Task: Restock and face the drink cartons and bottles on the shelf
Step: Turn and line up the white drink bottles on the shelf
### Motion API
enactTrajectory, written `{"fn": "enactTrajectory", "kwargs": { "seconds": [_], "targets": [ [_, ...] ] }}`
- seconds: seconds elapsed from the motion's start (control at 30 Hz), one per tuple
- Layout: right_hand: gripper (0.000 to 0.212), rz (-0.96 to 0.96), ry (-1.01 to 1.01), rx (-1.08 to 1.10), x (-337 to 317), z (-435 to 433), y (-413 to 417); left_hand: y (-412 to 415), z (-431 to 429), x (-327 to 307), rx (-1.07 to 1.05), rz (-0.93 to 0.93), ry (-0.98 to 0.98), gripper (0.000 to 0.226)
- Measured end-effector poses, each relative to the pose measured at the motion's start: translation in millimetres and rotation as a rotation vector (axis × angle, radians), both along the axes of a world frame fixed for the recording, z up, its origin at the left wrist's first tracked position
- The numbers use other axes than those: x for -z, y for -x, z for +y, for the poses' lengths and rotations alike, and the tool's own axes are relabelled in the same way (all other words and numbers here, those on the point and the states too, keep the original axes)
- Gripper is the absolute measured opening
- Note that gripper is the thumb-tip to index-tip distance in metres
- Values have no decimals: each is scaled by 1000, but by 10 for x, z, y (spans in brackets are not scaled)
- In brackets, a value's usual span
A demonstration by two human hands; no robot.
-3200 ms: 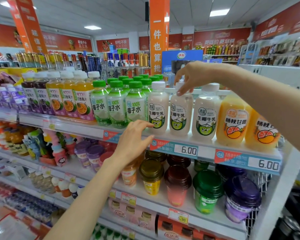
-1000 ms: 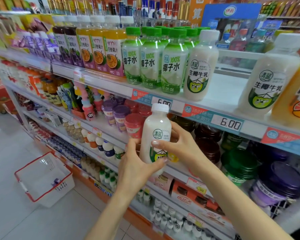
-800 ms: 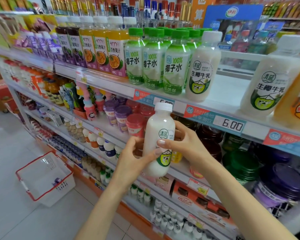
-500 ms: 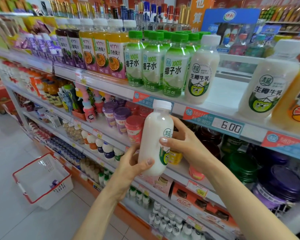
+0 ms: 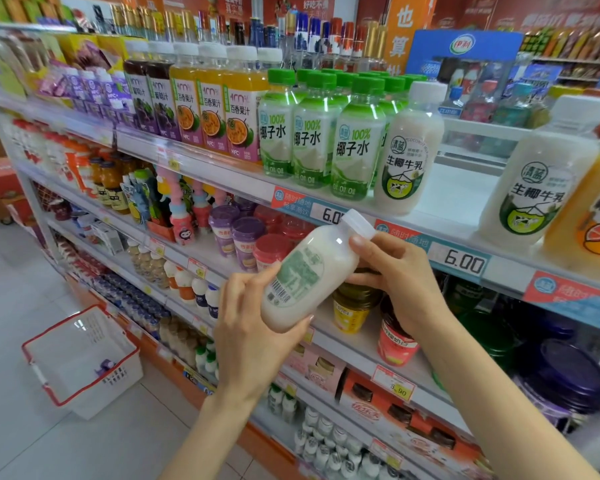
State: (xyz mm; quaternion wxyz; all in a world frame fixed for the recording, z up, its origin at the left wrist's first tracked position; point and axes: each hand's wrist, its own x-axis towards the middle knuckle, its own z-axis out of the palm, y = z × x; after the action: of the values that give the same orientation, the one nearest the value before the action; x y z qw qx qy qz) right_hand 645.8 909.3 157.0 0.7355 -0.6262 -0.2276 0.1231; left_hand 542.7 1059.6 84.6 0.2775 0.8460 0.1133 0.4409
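Observation:
I hold a white coconut milk bottle [image 5: 309,271] in front of the shelf, tilted with its white cap up to the right and its barcode side facing me. My left hand [image 5: 253,327] grips its lower end from below. My right hand [image 5: 395,278] grips its neck and upper body from the right. On the top shelf [image 5: 447,199] two matching white bottles stand upright, one [image 5: 406,157] beside the green-capped coconut water bottles [image 5: 357,140], the other [image 5: 537,181] further right. A bare gap lies between them.
Orange drink bottles [image 5: 593,209] stand at the right end of the top shelf, juice bottles [image 5: 208,102] to the left. Cups and jars fill the shelf below. A white basket with red rim [image 5: 80,358] sits on the floor at lower left.
The bottle has been taken off the shelf and lowered into both hands. In the last half second it turned and tilted, so its back label faces me and its cap leans right.

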Motion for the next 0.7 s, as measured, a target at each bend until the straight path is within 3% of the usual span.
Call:
{"fn": "enactTrajectory", "kwargs": {
  "seconds": [0.07, 0.17, 0.37, 0.5, 0.7],
  "targets": [
    [32, -28, -26, 54, -31, 0, -4, 10, -6, -4, 101, 19, 122, 75],
    [35, -118, -17, 78, -104, -3, -24, 26, -27, -20, 442, 70, 598, 68],
    [38, -195, 36, -90, -277, -71, -103, 0, -71, 56, 855, 159, 1246, 87],
    [36, -167, 21, -224, -382, -132, -167, 9, -137, 29, 1030, 178, 1459, 100],
    [27, -160, 37, -199, -541, -112, -155, -9, -208, -64, 1177, 205, 1408, 74]
  ]
}}
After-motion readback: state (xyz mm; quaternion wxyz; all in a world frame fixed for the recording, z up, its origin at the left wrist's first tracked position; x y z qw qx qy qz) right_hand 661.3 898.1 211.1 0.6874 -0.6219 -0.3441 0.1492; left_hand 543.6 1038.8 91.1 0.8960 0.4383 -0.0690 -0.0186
